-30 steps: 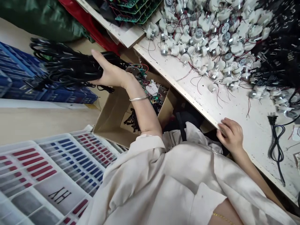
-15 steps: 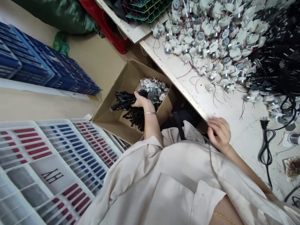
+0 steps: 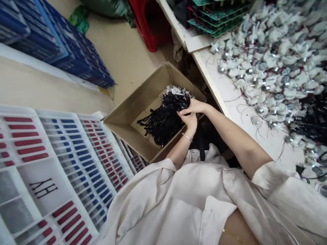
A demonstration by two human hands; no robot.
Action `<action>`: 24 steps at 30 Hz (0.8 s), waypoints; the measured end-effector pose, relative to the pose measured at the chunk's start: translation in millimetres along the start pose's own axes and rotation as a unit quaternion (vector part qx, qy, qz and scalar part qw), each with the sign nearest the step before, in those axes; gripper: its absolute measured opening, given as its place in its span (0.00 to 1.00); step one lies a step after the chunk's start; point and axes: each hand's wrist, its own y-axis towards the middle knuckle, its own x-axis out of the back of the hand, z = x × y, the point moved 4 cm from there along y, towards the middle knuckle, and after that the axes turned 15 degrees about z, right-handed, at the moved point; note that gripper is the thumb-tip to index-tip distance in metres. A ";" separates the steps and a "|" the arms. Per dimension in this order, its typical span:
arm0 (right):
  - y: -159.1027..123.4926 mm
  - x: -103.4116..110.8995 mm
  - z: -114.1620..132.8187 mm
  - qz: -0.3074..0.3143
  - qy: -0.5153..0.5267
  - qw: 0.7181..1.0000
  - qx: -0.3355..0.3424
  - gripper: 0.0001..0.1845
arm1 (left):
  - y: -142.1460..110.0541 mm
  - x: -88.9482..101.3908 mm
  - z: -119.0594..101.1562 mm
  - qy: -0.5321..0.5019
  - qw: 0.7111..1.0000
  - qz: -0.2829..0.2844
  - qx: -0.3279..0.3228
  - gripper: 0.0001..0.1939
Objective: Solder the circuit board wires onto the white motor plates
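Both my hands are inside a cardboard box at a large bundle of black cables. My left hand, with a bracelet at the wrist, is closed at the bundle's near right end. Reaching in from the right, my right hand wraps its fingers round the same end, its thumb pointing left. The cables fan out to the left over the box bottom. Behind them, small white parts show at the far side of the box, partly covered.
A worktable on the right bears a heap of white-and-metal motors, black cords and stacked green circuit boards. White crates stand at the left, blue crates behind. A red stool is beyond the box.
My right hand has left the table edge and joined my left hand at the cables. The left hand and bundle have shifted right within the box. The view has turned left.
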 end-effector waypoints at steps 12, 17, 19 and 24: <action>-1.5 3.2 -9.3 -0.153 0.177 0.972 0.012 0.37 | -0.9 27.8 -38.5 0.214 0.963 0.149 -0.066 0.41; -0.3 3.4 -21.0 -0.181 0.240 0.954 0.012 0.33 | -24.1 50.9 -40.9 0.142 0.977 0.155 -0.044 0.42; 0.6 6.5 -24.5 -0.200 0.240 0.950 0.015 0.31 | -26.1 61.9 -25.1 -0.048 0.990 0.126 0.044 0.33; 2.7 8.8 -17.6 -0.224 0.171 0.959 0.025 0.34 | 14.5 66.8 4.5 -0.292 0.915 0.142 0.239 0.31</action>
